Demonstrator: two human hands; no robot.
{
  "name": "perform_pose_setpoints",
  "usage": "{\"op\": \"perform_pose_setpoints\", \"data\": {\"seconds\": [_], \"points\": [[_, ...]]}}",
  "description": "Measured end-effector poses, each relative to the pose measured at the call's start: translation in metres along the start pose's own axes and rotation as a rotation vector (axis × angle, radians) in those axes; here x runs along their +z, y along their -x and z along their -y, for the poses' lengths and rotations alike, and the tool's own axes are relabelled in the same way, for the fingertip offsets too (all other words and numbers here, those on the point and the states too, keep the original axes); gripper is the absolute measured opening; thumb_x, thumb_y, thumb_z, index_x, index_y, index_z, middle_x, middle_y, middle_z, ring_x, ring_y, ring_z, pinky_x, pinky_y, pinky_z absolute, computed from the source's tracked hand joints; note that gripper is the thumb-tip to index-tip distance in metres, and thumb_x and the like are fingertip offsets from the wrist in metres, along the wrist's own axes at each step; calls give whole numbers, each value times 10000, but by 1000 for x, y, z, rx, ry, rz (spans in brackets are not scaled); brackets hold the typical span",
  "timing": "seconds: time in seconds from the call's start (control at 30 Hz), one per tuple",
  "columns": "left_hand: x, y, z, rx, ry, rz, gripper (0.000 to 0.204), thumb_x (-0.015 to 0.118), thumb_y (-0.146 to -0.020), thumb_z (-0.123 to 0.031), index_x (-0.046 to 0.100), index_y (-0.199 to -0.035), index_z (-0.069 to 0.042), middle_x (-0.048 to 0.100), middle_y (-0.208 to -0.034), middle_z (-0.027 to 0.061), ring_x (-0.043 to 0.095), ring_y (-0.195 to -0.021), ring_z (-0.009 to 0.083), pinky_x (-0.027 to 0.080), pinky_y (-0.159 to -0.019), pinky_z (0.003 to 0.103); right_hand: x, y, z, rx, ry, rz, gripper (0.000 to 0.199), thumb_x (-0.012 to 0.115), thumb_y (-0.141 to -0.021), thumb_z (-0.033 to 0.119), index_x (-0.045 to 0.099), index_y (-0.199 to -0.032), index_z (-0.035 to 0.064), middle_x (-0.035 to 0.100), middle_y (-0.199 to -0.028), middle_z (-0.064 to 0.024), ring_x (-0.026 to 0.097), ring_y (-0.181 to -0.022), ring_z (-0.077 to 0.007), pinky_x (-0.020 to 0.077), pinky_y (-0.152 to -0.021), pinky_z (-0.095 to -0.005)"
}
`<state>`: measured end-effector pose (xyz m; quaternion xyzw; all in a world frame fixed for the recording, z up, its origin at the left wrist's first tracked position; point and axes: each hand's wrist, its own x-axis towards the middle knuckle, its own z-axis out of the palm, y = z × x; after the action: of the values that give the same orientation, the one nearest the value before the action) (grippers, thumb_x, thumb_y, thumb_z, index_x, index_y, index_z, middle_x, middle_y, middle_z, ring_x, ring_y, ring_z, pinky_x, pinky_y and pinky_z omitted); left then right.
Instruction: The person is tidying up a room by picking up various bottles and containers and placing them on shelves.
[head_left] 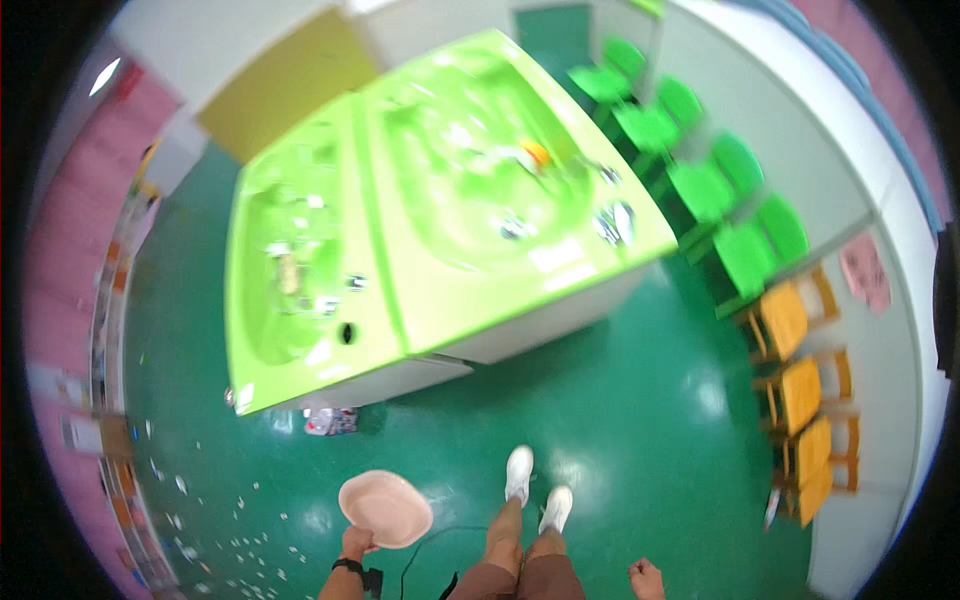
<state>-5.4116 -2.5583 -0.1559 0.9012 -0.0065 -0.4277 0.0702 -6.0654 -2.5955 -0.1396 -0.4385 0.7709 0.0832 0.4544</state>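
The person stands on the green floor [620,420], white shoes [519,474] side by side, a little way back from the near edge of two bright green tables [440,300] pushed together. The left hand [354,545] is low at the near left, its grip closed on the near rim of a shallow pink bowl [386,508], held out flat in front of the body with its hollow facing up. A dark band sits on that wrist. The right hand [645,577] hangs at the near right, curled into a loose fist with nothing in it, well apart from the bowl.

The bowl is over the floor, near the left knee and well short of the tables. On the table tops, blurred, lie several small shiny things and an orange object [537,153] toward the far right; what they are I cannot tell. A small crumpled packet [330,421] lies on the floor just under the near edge of the left table. White scraps [240,520] are scattered over the floor at the near left. Along the right wall runs a row of green chairs [700,190] farther off and orange chairs [800,390] nearer.
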Motion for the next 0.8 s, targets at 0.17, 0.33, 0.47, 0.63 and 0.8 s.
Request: {"op": "perform_pose_setpoints", "data": {"seconds": [0.17,0.33,0.47,0.63,0.8], "points": [[-118,108,85,-24,3,-202,266,538,-669,-108,631,-822,88,634,-636,179,639,-524,268,536,-507,335,-31,-31,174,-533,309,28,240,535,-779,229,585,-858,7,626,-858,-210,595,-849,-380,473,-758,-438],[-142,156,211,-117,292,-390,318,515,-651,-154,637,-819,87,633,-664,223,659,-614,281,539,-611,361,-7,29,396,-906,495,114,282,537,-777,272,594,-881,17,621,-900,-214,579,-892,-386,465,-787,-444],[-140,127,283,-231,296,-390,307,491,-649,-124,638,-827,78,637,-673,220,657,-628,299,531,-660,358,64,61,511,-1047,776,94,276,538,-767,262,592,-876,14,622,-892,-213,582,-880,-382,468,-773,-437],[-175,130,345,-440,688,-459,273,490,-661,-123,637,-764,82,638,-684,227,644,-580,321,527,-631,369,193,138,616,-1320,959,353,232,505,-765,229,563,-833,15,613,-873,-211,581,-857,-372,462,-752,-451],[-157,82,424,-608,935,-525,286,528,-652,-160,607,-698,112,626,-642,208,634,-552,301,517,-521,377,323,223,704,-1450,1000,548,245,517,-762,243,573,-842,18,614,-845,-199,583,-820,-369,464,-724,-439]]}}
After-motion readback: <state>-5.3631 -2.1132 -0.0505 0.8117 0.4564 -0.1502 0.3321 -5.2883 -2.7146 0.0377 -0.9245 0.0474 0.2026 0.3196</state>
